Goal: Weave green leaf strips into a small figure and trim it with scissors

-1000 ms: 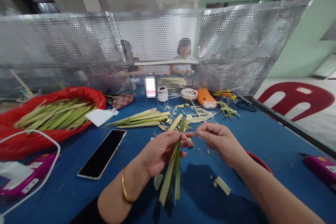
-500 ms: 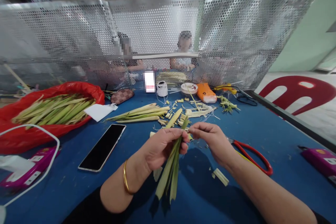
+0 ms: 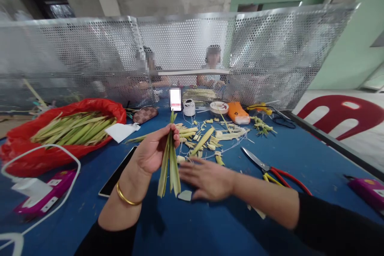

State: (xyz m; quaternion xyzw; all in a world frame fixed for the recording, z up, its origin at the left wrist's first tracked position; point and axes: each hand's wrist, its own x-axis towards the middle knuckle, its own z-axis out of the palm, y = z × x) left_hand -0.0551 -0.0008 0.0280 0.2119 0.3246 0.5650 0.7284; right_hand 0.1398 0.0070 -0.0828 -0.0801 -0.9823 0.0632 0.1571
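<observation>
My left hand (image 3: 154, 149) is raised above the blue table, its thumb and fingers closed round a bunch of green leaf strips (image 3: 171, 164) that hang down and fan apart. My right hand (image 3: 210, 178), slightly blurred, is palm down low over the table with its fingers stretched toward the left and nothing held. Just beyond its fingertips is a small pale cut piece (image 3: 185, 195). Behind this hand lie a yellowish husk-like leaf (image 3: 203, 141) and several cut scraps (image 3: 214, 143) among white threads. To the right rest scissors (image 3: 271, 168) with red handles, blades open.
A red plastic bag (image 3: 18, 144) full of long leaves stands left, near white paper (image 3: 122, 131). My left forearm partly covers a black phone (image 3: 115, 178). A thread spool (image 3: 189, 108), tape roll (image 3: 219, 107) and orange packet (image 3: 238, 113) line the perforated metal screen (image 3: 186, 40); two people sit behind it.
My left hand has lifted the leaf strips up and left. My right hand has let go of the bunch's tip, dropped lower and spread its fingers. The view has tilted slightly upward.
</observation>
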